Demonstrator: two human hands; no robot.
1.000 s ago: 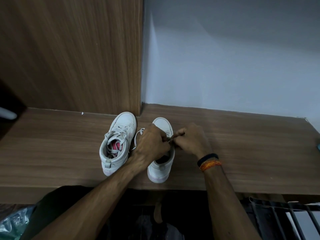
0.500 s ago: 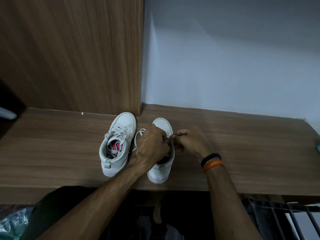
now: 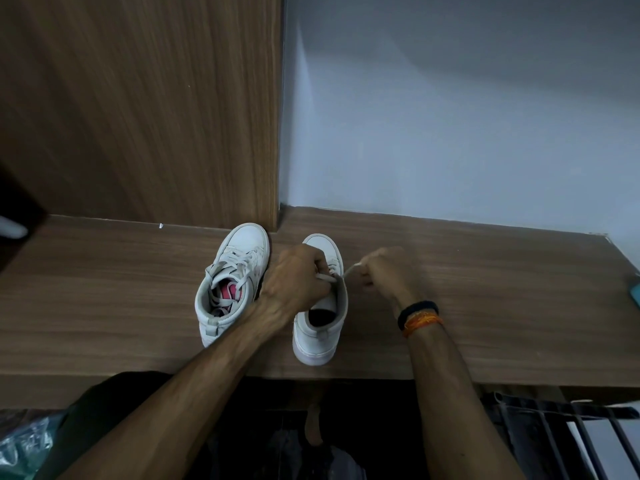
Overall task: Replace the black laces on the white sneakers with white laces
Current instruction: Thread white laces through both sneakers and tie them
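Note:
Two white sneakers stand side by side on a wooden shelf (image 3: 485, 306), toes toward the wall. The left sneaker (image 3: 232, 282) is laced in white and shows a pink insole. My left hand (image 3: 298, 278) grips the upper part of the right sneaker (image 3: 320, 327) and covers most of its eyelets. My right hand (image 3: 388, 271) pinches a white lace (image 3: 349, 270) and holds it stretched out to the right of that shoe. No black lace is visible.
A wooden panel (image 3: 138, 109) rises behind the left sneaker and a pale wall (image 3: 450, 116) behind the right one. A teal object (image 3: 635, 294) sits at the shelf's right edge. Dark metal bars (image 3: 571, 434) lie below the shelf at lower right.
My right hand has moved right, away from the shoe, drawing the white lace out taut. My left hand stays on the right sneaker.

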